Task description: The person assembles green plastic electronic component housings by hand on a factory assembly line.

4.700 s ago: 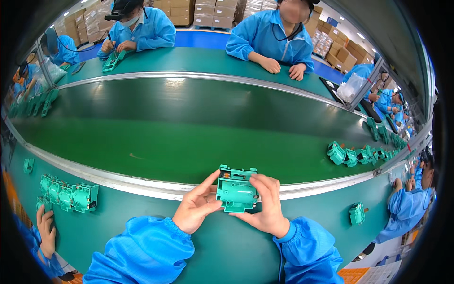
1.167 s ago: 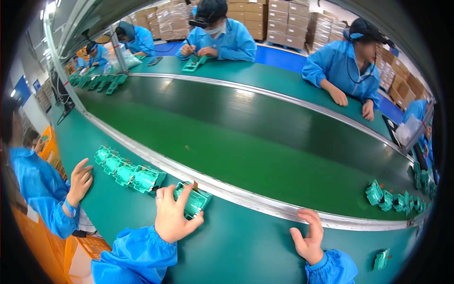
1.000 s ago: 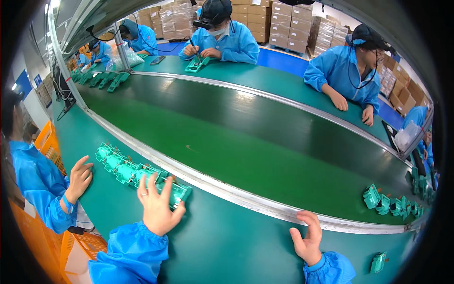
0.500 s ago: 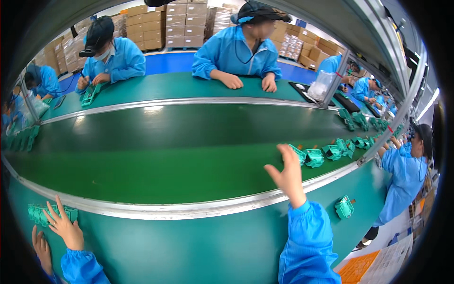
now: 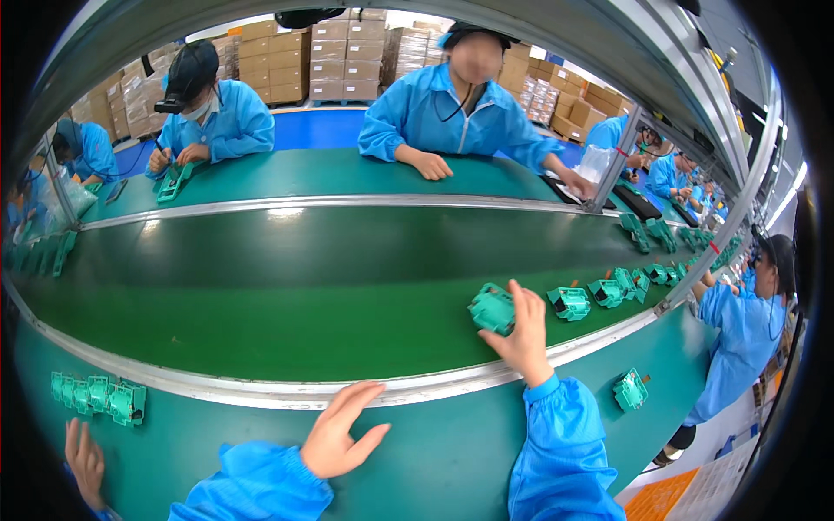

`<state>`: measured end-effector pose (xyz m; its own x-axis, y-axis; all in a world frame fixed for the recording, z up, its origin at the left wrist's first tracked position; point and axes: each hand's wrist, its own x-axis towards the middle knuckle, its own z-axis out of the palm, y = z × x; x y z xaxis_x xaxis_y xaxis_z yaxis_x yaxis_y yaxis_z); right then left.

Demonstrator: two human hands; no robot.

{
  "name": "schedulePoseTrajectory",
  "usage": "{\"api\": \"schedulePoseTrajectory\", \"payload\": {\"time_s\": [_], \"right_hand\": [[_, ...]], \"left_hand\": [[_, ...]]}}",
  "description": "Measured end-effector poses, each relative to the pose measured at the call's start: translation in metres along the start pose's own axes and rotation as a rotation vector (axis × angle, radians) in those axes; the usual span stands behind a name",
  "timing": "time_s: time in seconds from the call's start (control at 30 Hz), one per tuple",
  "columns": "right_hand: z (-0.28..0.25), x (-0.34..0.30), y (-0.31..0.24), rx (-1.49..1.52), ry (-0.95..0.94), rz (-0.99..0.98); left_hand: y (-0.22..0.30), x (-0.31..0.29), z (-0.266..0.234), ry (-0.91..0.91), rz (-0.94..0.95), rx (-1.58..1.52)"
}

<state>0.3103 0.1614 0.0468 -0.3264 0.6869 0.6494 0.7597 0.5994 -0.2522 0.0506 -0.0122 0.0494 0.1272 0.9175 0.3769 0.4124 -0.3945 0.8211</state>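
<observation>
A green plastic housing [image 5: 491, 307] is held by my right hand [image 5: 524, 340], with thumb and fingers around its right side, over the green belt [image 5: 287, 326]. My left hand [image 5: 344, 434] holds nothing; its fingers are stretched out and its thumb stands apart, beside the metal rail [image 5: 261, 393]. Further right on the belt lie more housings of the same kind, the nearest one [image 5: 570, 303] just right of my right hand. A single housing [image 5: 631, 391] rests on the near bench, right of my right sleeve.
A row of green housings [image 5: 97, 397] lies on the bench at far left, with another person's hand [image 5: 84, 460] below it. Across the belt, one co-worker [image 5: 213, 122] works on a green part; another [image 5: 460, 108] reaches toward a black tray. A metal post [image 5: 617, 156] stands at right.
My right hand has taken a housing off the row's left end and moved slightly left. My left hand has left the far-left row and come to the middle. A co-worker opposite has reached right.
</observation>
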Motion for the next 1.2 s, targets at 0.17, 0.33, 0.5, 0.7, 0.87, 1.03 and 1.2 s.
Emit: {"api": "schedulePoseTrajectory", "payload": {"time_s": [0.17, 0.33, 0.5, 0.7, 0.87, 1.03, 1.2], "right_hand": [[0.007, -0.01, -0.087, 0.356, -0.132, -0.212], [0.013, -0.025, -0.12, 0.515, -0.163, -0.308], [0.022, -0.03, -0.113, 0.581, -0.19, -0.349], [0.015, -0.029, -0.121, 0.7, -0.271, -0.209], [0.016, -0.037, -0.115, 1.505, -0.443, 0.505], [0.017, -0.037, -0.111, 1.552, -0.539, 0.662], [0.014, -0.031, -0.108, 1.656, -0.596, 0.751]], "left_hand": [[-0.022, 0.008, 0.012, 0.078, -0.384, -0.9], [-0.025, 0.007, -0.001, 0.128, -0.395, -1.124], [-0.036, 0.009, 0.003, 0.054, -0.325, -1.062], [-0.031, 0.006, -0.003, 0.088, -0.419, -1.146], [-0.031, 0.01, -0.002, 0.15, -0.42, -1.199], [-0.035, 0.007, 0.001, 0.122, -0.299, -1.015], [-0.037, 0.006, 0.0, 0.107, -0.334, -1.082]]}}
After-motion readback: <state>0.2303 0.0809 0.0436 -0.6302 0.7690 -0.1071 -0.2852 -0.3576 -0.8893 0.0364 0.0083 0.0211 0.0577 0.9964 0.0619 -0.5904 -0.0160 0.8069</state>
